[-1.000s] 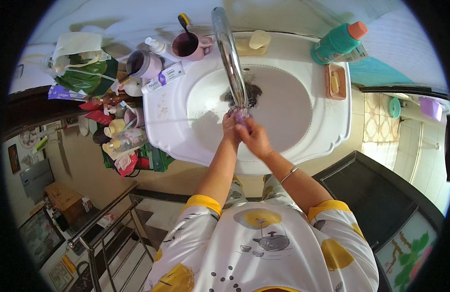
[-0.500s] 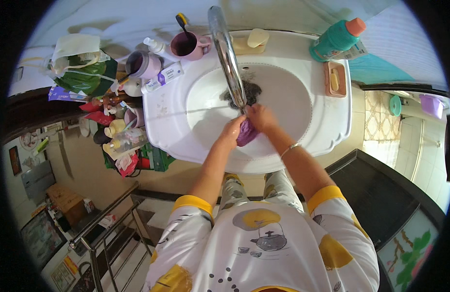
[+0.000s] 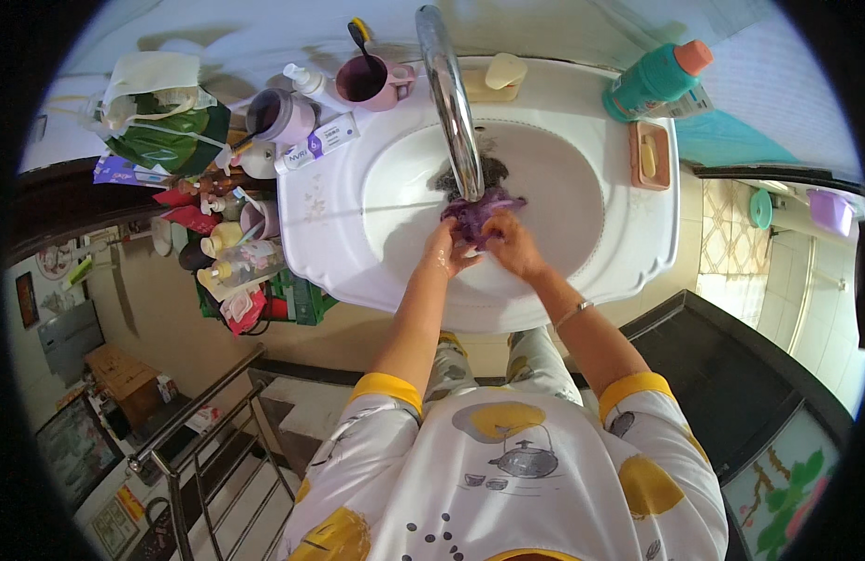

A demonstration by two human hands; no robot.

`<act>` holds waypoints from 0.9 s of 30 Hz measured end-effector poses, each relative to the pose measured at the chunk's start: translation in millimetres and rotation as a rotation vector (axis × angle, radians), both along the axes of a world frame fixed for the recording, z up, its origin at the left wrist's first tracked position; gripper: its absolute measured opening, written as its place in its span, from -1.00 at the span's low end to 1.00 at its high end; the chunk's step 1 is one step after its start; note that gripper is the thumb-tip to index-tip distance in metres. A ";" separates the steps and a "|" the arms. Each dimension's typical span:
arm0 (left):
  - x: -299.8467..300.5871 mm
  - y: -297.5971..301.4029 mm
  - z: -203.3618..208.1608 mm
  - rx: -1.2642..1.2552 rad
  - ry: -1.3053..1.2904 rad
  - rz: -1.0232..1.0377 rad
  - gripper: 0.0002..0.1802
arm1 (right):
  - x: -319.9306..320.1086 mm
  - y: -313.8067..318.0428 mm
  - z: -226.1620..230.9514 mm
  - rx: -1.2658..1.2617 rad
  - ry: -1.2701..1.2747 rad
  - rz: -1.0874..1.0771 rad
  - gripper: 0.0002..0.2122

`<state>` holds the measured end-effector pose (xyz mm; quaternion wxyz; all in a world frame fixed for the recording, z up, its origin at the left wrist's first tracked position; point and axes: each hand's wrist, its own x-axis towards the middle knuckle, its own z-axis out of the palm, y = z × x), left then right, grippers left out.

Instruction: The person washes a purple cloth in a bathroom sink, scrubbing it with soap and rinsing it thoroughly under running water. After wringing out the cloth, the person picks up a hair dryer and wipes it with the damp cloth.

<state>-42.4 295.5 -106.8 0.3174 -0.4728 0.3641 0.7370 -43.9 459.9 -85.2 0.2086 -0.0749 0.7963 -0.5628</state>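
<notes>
A wet-looking purple cloth point(image 3: 486, 208) hangs spread and crumpled under the spout of the chrome faucet point(image 3: 451, 103). My left hand point(image 3: 449, 249) grips its near left edge, with the fingers bent around it. On the near right side my right hand point(image 3: 514, 241) pinches the same cloth. Both hands are inside the white sink point(image 3: 568, 201). A dark, bunched thing point(image 3: 493, 172) lies at the bottom of the basin behind the cloth, partly hidden by the faucet; I cannot make out its kind.
Along the back rim stand a pink mug point(image 3: 386, 92) with a toothbrush, a toothpaste tube point(image 3: 318, 142) and a soap bar point(image 3: 506, 71). At the right are a teal bottle point(image 3: 652, 86) and a soap dish point(image 3: 663, 174). Several bottles crowd a green crate point(image 3: 306, 304) at the left.
The cloth was bunched tightly between my hands, nearer me; now it is opened out under the spout. My hands have moved apart, the right one shifting toward me.
</notes>
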 end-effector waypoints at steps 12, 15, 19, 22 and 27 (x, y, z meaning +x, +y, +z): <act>0.9 57.4 32.9 -0.129 0.311 0.234 -0.60 | -33.2 -25.5 19.4 0.356 0.003 -0.450 -0.73; -1.5 23.2 -32.5 0.452 0.564 0.341 -0.57 | 3.8 -51.1 37.0 0.239 0.218 -0.279 -0.77; -2.9 43.1 41.9 0.096 0.149 0.263 -0.60 | -21.3 -44.8 19.7 0.410 0.116 -0.368 -0.74; 0.9 36.6 32.2 0.045 0.413 0.225 -0.65 | -49.1 -8.1 -12.7 -0.037 -0.298 -0.391 -0.65; -19.7 -12.6 23.3 -0.154 0.549 0.091 -0.74 | -44.0 9.4 11.0 -0.280 -0.668 -0.177 -0.67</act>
